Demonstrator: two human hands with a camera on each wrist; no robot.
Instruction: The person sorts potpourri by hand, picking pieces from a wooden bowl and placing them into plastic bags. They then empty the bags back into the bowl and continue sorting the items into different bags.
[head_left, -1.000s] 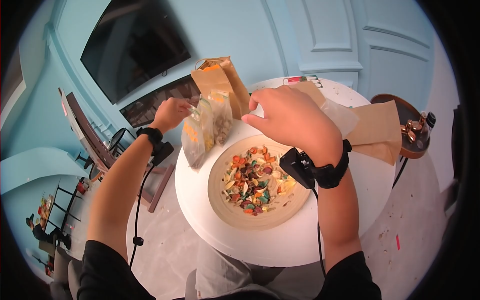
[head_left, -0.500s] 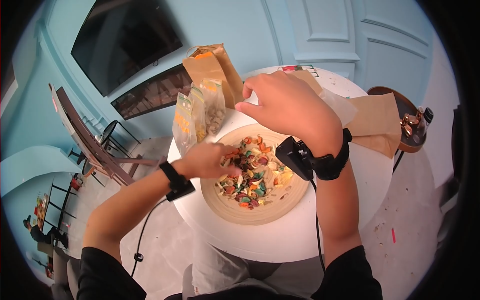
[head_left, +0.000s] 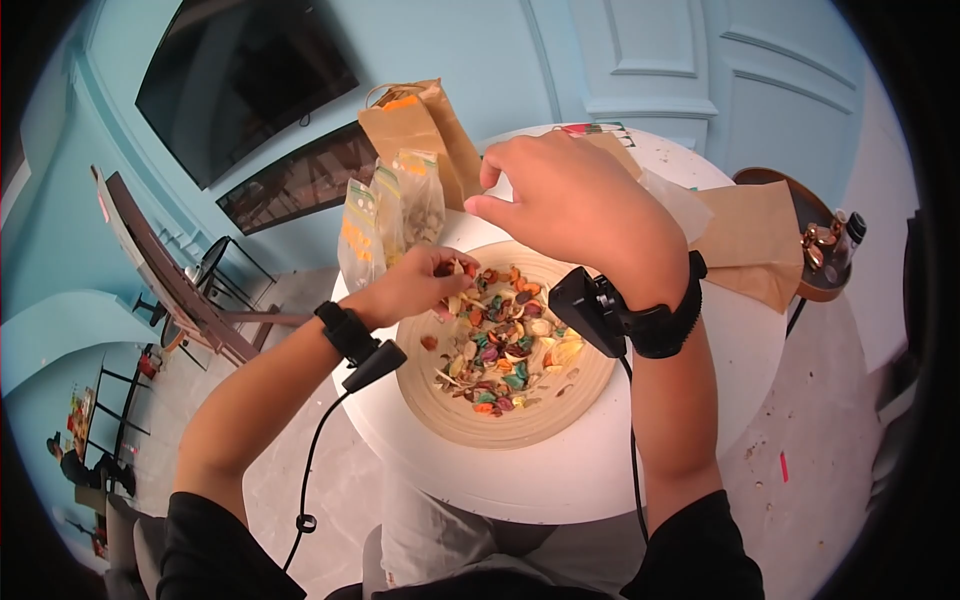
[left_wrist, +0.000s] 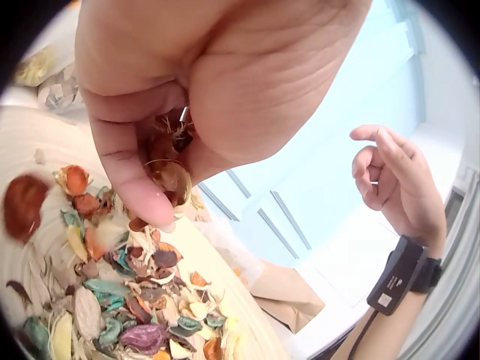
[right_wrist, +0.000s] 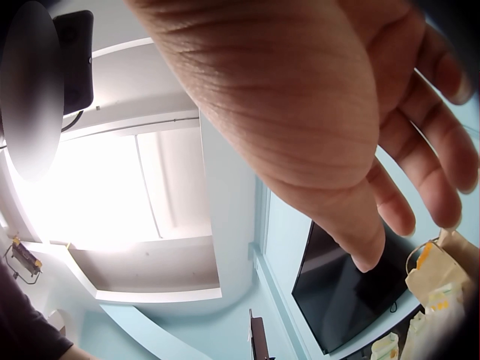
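My left hand point(head_left: 425, 282) is over the left side of a round, light wooden plate point(head_left: 490, 437). Between its curled fingers and thumb it grips a small bunch of dried potpourri point(left_wrist: 171, 178), brown and yellowish. More potpourri point(head_left: 510, 350) in orange, green, purple and cream lies heaped in the plate's middle. A blurred red-brown petal point(left_wrist: 24, 207) shows apart from the heap in the left wrist view. My right hand point(head_left: 565, 190) is raised above the far side of the plate, its fingers loosely bent and holding nothing.
Clear zip bags point(head_left: 362, 240) stand left of the plate, before an upright brown paper bag point(head_left: 445, 135). Another paper bag point(head_left: 750, 240) lies flat at right on the white round table point(head_left: 500, 500). A side tray point(head_left: 825, 285) with a bottle stands beyond.
My left hand came from the zip bags down into the potpourri, then rose slightly with some pieces in its fingers. The right hand has stayed nearly still; the view has shifted a little.
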